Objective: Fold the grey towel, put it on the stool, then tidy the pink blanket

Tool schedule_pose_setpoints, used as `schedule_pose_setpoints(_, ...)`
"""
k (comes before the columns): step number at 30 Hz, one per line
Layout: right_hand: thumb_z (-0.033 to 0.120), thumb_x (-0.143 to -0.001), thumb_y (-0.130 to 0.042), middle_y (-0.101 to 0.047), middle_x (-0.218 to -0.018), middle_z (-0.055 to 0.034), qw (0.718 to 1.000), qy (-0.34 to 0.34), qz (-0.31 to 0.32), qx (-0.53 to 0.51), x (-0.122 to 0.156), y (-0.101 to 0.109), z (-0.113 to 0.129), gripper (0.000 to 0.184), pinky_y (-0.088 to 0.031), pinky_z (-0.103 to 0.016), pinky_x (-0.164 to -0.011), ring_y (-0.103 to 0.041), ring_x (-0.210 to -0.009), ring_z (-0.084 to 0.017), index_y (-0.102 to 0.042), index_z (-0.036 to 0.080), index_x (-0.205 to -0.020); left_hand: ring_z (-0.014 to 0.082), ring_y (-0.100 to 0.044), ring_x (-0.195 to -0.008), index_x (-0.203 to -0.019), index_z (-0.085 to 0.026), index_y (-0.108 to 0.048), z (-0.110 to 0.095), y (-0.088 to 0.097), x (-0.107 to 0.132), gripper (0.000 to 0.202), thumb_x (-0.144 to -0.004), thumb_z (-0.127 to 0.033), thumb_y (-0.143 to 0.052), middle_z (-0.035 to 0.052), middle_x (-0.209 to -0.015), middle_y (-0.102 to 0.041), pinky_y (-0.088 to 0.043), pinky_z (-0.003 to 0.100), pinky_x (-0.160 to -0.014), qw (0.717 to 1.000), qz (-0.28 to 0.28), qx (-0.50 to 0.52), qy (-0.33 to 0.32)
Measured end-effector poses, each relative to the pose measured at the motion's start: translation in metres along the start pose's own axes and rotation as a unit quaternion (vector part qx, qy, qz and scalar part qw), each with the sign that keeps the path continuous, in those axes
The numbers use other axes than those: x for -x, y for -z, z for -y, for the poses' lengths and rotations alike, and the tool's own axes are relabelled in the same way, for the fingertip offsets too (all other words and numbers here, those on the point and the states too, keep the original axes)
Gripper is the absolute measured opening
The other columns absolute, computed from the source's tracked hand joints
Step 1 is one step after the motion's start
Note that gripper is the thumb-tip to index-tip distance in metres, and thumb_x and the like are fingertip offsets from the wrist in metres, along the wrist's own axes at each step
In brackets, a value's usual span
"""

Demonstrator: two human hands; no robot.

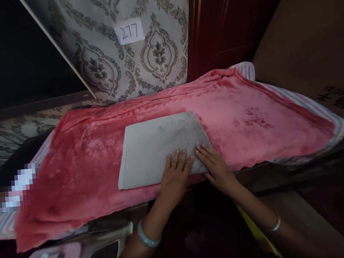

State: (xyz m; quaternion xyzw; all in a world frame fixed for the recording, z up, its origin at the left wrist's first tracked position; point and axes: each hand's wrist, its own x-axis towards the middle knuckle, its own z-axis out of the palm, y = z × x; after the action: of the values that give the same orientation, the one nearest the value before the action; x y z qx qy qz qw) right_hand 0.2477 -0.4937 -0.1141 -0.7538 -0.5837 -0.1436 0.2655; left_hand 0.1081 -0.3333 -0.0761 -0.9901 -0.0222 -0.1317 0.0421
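Note:
A flat grey rectangular piece, which looks like a folded cloth (152, 146), lies on a pink and red plush blanket (87, 160). My left hand (176, 175) rests flat on its near part, fingers spread and palm down. At its near right corner lies my right hand (216, 167), fingers stretched out and touching the surface. Neither hand grips anything. The parts of the grey piece under my palms are hidden.
A striped cloth (340, 124) shows under the blanket's edges. Behind stand a dark screen (23, 53) and a patterned wall with a paper marked 277 (129, 31). A large cardboard box (312, 48) is at right, a pink stool-like item (71, 254) at lower left.

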Motion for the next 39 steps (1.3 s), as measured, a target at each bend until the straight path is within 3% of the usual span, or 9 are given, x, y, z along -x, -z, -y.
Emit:
schedule_pose_setpoints(6, 0.010, -0.083, -0.045, -0.034, -0.161, -0.0087, 1.000, -0.016, 0.006, 0.002, 0.000, 0.000, 0.000, 0.087, -0.034, -0.054, -0.117, -0.026, -0.151, -0.025, -0.014, 0.023, -0.164, 0.0302, -0.034, -0.149, -0.151, -0.018, -0.044, 0.029, 0.007, 0.020, 0.061, -0.091, -0.016, -0.054, 0.0150, -0.159, -0.040, -0.033, 0.054, -0.120, 1.000, 0.010, -0.017, 0.015)
schedule_pose_setpoints(13, 0.010, -0.082, -0.047, -0.034, -0.161, -0.0078, 1.000, -0.025, 0.002, -0.001, 0.000, -0.002, 0.003, 0.092, -0.035, -0.055, -0.115, -0.028, -0.150, -0.025, -0.008, 0.027, -0.164, 0.0335, -0.028, -0.151, -0.153, -0.013, -0.039, 0.093, 0.022, 0.092, 0.071, -0.091, -0.042, -0.057, 0.0191, -0.162, -0.032, -0.027, 0.056, -0.122, 0.987, 0.001, -0.040, 0.153)
schedule_pose_setpoints(18, 0.034, -0.093, -0.053, -0.037, -0.160, -0.0096, 0.998, -0.038, 0.037, -0.022, 0.000, 0.015, 0.005, 0.078, -0.028, -0.058, -0.120, -0.033, -0.148, -0.028, -0.020, 0.027, -0.163, 0.0323, -0.044, -0.143, -0.148, -0.017, -0.047, 0.133, 0.032, 0.124, 0.060, -0.096, -0.047, -0.041, 0.0162, -0.152, -0.050, -0.035, 0.055, -0.118, 0.965, 0.004, -0.024, 0.261)
schedule_pose_setpoints(21, 0.044, -0.099, -0.044, -0.042, -0.156, -0.0095, 0.995, -0.076, 0.012, -0.069, -0.018, 0.025, -0.007, 0.066, -0.031, -0.054, -0.120, -0.040, -0.144, -0.027, -0.028, 0.027, -0.161, 0.0353, -0.041, -0.144, -0.139, -0.016, -0.056, 0.144, 0.041, 0.104, 0.053, -0.097, -0.044, -0.039, 0.0174, -0.150, -0.052, -0.036, 0.057, -0.117, 0.955, -0.024, -0.036, 0.293)
schedule_pose_setpoints(25, 0.046, -0.101, -0.036, -0.041, -0.157, -0.0118, 0.982, -0.130, -0.066, -0.117, -0.092, 0.016, -0.030, 0.062, -0.029, -0.050, -0.122, -0.037, -0.146, -0.026, -0.038, 0.018, -0.156, 0.0279, -0.039, -0.146, -0.142, -0.014, -0.053, 0.144, 0.045, 0.024, 0.051, -0.098, -0.035, -0.039, 0.0158, -0.156, -0.045, -0.032, 0.046, -0.121, 0.975, -0.014, 0.024, 0.220)
schedule_pose_setpoints(28, 0.037, -0.098, -0.038, -0.041, -0.156, -0.0164, 0.982, -0.159, -0.034, -0.099, -0.162, -0.003, -0.037, 0.060, -0.025, -0.050, -0.123, -0.035, -0.147, -0.027, -0.043, 0.010, -0.152, 0.0233, -0.035, -0.149, -0.149, -0.012, -0.046, 0.141, 0.040, -0.047, 0.054, -0.099, -0.033, -0.040, 0.0157, -0.159, -0.040, -0.032, 0.040, -0.121, 0.983, 0.042, 0.076, 0.165)
schedule_pose_setpoints(31, 0.028, -0.097, -0.039, -0.036, -0.158, -0.0198, 0.976, -0.213, 0.021, -0.031, -0.203, -0.024, -0.034, 0.057, -0.026, -0.054, -0.120, -0.033, -0.147, -0.031, -0.046, 0.007, -0.149, 0.0234, -0.032, -0.150, -0.152, -0.013, -0.040, 0.139, 0.029, -0.093, 0.057, -0.100, -0.036, -0.039, 0.0164, -0.160, -0.037, -0.030, 0.043, -0.121, 0.980, 0.085, 0.079, 0.160)
schedule_pose_setpoints(34, 0.032, -0.099, -0.042, -0.042, -0.155, -0.0184, 0.974, -0.219, 0.041, 0.036, -0.205, -0.044, -0.032, 0.052, -0.023, -0.059, -0.118, -0.035, -0.144, -0.035, -0.050, 0.011, -0.146, 0.0255, -0.027, -0.152, -0.155, -0.017, -0.037, 0.135, 0.013, -0.105, 0.059, -0.101, -0.041, -0.039, 0.0151, -0.163, -0.032, -0.023, 0.052, -0.123, 0.980, 0.093, 0.041, 0.170)
schedule_pose_setpoints(39, 0.037, -0.100, -0.044, -0.048, -0.150, -0.0181, 0.976, -0.204, 0.032, 0.074, -0.189, -0.059, -0.036, 0.049, -0.022, -0.058, -0.118, -0.040, -0.140, -0.034, -0.055, 0.014, -0.142, 0.0270, -0.023, -0.153, -0.156, -0.014, -0.034, 0.135, 0.002, -0.096, 0.066, -0.101, -0.050, -0.035, 0.0165, -0.164, -0.030, -0.018, 0.052, -0.124, 0.978, 0.080, 0.024, 0.193)
